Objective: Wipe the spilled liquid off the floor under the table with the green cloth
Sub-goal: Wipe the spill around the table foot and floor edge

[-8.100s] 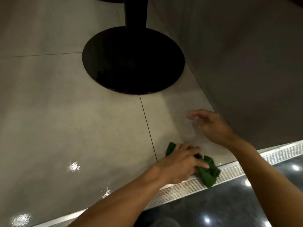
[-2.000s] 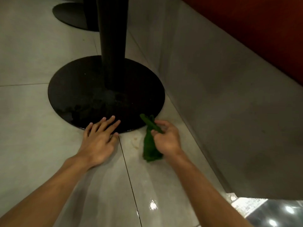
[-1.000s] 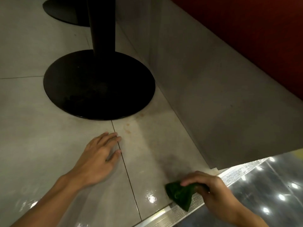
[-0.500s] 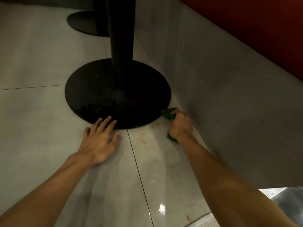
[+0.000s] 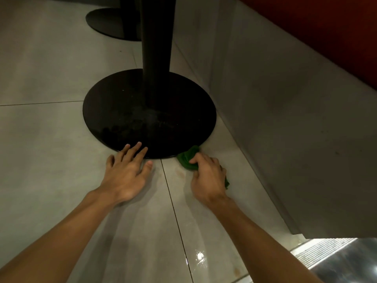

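Note:
My right hand (image 5: 208, 176) grips the crumpled green cloth (image 5: 186, 158) and presses it on the grey floor tile, against the front right rim of the black round table base (image 5: 149, 111). Most of the cloth is hidden under my fingers. Faint brownish stains (image 5: 179, 171) mark the tile just left of the cloth. My left hand (image 5: 127, 170) lies flat on the floor with fingers spread, its fingertips at the base's front rim.
A black pedestal column (image 5: 157, 48) rises from the base. A grey wall panel (image 5: 285, 119) runs along the right, close to the cloth. A second black base (image 5: 110, 23) stands further back. A ribbed metal threshold strip (image 5: 326, 250) lies at lower right.
My right hand has slid the cloth leftward and toward me along the base's rim since half a second ago. My left hand stays planted on the floor.

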Tool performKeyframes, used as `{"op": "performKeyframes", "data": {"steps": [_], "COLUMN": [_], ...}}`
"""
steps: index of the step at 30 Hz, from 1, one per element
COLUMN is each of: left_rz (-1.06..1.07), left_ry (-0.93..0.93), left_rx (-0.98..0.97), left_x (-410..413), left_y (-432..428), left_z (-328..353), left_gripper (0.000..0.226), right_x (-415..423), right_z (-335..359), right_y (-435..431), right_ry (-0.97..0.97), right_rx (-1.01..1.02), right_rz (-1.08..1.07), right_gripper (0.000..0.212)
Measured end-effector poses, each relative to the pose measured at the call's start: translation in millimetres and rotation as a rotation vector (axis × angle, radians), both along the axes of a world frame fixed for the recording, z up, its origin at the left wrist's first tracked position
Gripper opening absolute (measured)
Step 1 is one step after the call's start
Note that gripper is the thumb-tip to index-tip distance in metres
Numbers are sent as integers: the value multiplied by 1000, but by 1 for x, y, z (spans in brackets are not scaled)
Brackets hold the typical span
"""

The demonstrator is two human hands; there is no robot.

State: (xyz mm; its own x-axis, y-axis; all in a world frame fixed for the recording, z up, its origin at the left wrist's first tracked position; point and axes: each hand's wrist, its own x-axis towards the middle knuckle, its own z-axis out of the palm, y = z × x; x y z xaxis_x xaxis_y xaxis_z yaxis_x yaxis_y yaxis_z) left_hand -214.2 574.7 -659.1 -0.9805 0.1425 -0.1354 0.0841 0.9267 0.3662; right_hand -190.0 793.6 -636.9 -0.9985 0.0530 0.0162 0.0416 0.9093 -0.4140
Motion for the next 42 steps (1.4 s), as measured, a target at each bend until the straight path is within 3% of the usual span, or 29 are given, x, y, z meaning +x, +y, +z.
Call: {"op": "performKeyframes", "data": {"steps": [9, 15, 21, 25, 30, 36, 42], "left_rz": [27, 15, 9, -3, -10, -19, 58], "left_ry": [4, 2, -6, -11, -19, -36, 33], "left_rx": [50, 150, 167, 154, 152, 200, 411], "left_x": [-1, 1, 0, 1, 1, 2, 10], "left_y": [1, -5, -10, -12, -12, -15, -28], "left_z": [-1, 1, 0, -1, -2, 0, 6], "left_gripper": [70, 75, 67, 63, 63, 65, 54], "right_x": [16, 15, -19, -49, -64, -81, -64], "right_z": [-9, -8, -15, -11, -4, -10, 18], "right_y": [-18, -12, 7, 31, 52, 83, 50], "right_ry": [6, -39, 33, 192, 238, 223, 329], "right_rx": [-53, -226, -128, -26, 78, -1, -176], "right_rz": [224, 423, 549, 520, 530, 297, 107], "right_gripper": [44, 45, 45, 44, 37, 48, 53]}}
